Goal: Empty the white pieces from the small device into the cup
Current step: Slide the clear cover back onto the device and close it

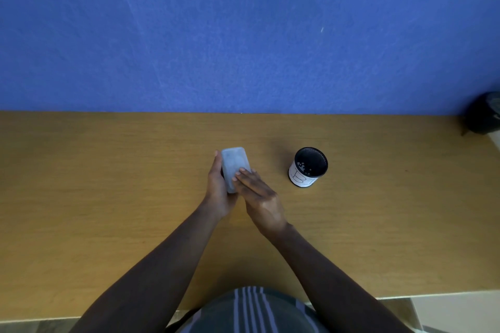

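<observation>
A small pale grey device [234, 165] with rounded corners is held above the middle of the wooden table [108, 197]. My left hand [217, 192] grips it from the left side and underneath. My right hand [257, 194] rests its fingertips flat on the device's lower right face. To the right stands the cup [308, 167], black mesh inside with a white label wrapped around its wall. A few white pieces [301, 166] show inside the cup near its left wall. Whether the device still holds pieces is hidden.
A blue wall [243, 35] rises directly behind the table's far edge. A dark object [484, 116] sits at the far right corner. The table's near edge runs just in front of my striped shirt [249, 311].
</observation>
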`<state>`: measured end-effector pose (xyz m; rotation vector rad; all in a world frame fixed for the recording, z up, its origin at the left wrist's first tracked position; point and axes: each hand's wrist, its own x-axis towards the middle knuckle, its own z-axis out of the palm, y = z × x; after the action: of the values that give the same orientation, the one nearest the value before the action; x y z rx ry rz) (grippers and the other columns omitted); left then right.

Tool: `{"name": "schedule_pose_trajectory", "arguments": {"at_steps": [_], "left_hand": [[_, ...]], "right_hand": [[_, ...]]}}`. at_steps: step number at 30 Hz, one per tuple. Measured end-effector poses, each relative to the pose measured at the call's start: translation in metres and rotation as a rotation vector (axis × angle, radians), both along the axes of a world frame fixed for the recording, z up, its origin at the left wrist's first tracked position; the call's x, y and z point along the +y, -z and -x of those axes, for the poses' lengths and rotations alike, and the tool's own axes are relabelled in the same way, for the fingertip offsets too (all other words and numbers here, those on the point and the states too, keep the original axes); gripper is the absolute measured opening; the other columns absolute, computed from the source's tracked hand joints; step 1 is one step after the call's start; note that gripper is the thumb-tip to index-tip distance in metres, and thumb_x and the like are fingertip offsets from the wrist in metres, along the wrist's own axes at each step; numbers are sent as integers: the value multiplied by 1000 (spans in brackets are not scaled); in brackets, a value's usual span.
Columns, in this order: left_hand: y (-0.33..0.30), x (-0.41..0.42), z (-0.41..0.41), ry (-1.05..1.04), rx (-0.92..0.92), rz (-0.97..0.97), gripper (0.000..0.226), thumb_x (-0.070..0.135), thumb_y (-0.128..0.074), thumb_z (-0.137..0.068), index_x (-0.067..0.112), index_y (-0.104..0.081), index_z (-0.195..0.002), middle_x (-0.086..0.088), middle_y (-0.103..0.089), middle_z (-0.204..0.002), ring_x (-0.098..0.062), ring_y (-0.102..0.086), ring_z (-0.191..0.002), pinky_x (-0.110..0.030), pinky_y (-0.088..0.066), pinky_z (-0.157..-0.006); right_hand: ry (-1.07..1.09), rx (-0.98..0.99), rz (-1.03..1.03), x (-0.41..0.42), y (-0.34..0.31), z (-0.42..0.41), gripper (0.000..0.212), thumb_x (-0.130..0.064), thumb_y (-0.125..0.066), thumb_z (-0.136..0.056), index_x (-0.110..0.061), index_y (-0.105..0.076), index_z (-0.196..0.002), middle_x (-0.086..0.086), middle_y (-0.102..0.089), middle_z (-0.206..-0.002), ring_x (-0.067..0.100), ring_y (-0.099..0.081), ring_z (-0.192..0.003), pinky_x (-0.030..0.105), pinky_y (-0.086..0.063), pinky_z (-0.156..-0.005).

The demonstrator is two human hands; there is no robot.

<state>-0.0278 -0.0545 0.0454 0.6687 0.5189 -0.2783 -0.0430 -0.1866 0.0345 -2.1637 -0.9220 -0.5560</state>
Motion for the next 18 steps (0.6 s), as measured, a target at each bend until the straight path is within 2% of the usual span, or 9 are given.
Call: {"name": "schedule_pose_trajectory", "arguments": {"at_steps": [2,7,14,18], "left_hand": [[0,-1,0,-2,3,-7,82,73,-57,-77,1,-59,-116,-17,-72,-86,-28,-71,-83,-38,-58,-74],[1,-1,-1,-40,47,-10,86,72,-56,-77,0,-54,-123,-15,-67,-83,-26,-68,-79,-39,-58,-78],[-1,0,-1,-26,57,0,87,73,-51,-80,-1,-51,-127,-17,-65,-89,-27,-67,-83,-40,-56,-79],[-4,2,-4,28,62,-45,84,73,-51,-80,1,-55,-123,-15,-71,-84,-26,-70,-79,-36,-58,-68]], "right_hand": [[-9,36,-26,1,0,1,33,17,-61,-84,5,-68,-114,22,-66,-120,32,-59,-119,47,-45,-104],[-63,86,-31,4,0,1,39,19,-69,-78,4,-68,-114,22,-66,-121,33,-61,-118,51,-50,-98],[-83,94,-34,2,2,0,39,17,-69,-79,3,-67,-115,21,-66,-122,32,-60,-119,50,-47,-102],[-83,59,-11,0,3,-1,34,14,-70,-80,4,-68,-113,23,-65,-121,33,-59,-120,49,-43,-106]]}}
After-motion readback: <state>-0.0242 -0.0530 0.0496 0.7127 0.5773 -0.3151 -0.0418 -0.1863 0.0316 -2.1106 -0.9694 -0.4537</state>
